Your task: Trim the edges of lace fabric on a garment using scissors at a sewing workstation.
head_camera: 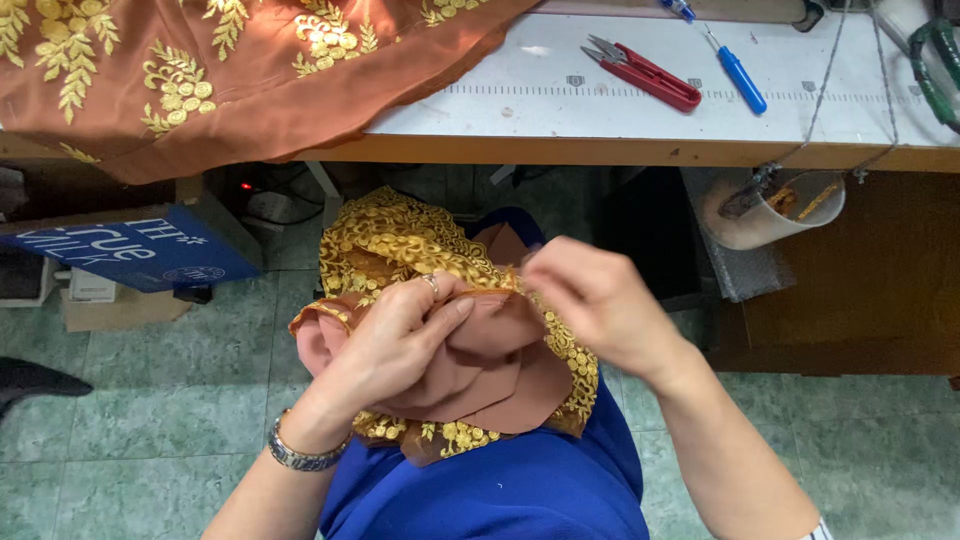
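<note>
On your lap, below the edge of the worktop (pixel 600 150), lies the bundled piece of brown fabric with gold embroidery (pixel 480 350), and both of your hands are at it. Your left hand (pixel 400 335) is closed over the plain brown lining side, fingers curled and thumb pressing a fold flat against the bundle. Your right hand (pixel 590 300) is closed in a pinch at the upper edge of the fabric, where the lining meets the embroidered border; what exactly sits between those fingertips is hidden, so I cannot tell whether it is thread or just the cloth edge.

To do this well, I would judge that the left hand should hold the fold taut and steady while the right works in small movements at the edge. Keep the raised gold motifs out from under your thumb, since they look likely to snag or distort. Turn the seam up toward you, not buried in the folds, so you can see what you are pinching.

Up on the worktop, the red thread snips (pixel 645 72) and the blue-handled tool (pixel 738 75) lie well apart from your hands, beside the larger embroidered brown cloth (pixel 220 70) draped over the left end.
</note>
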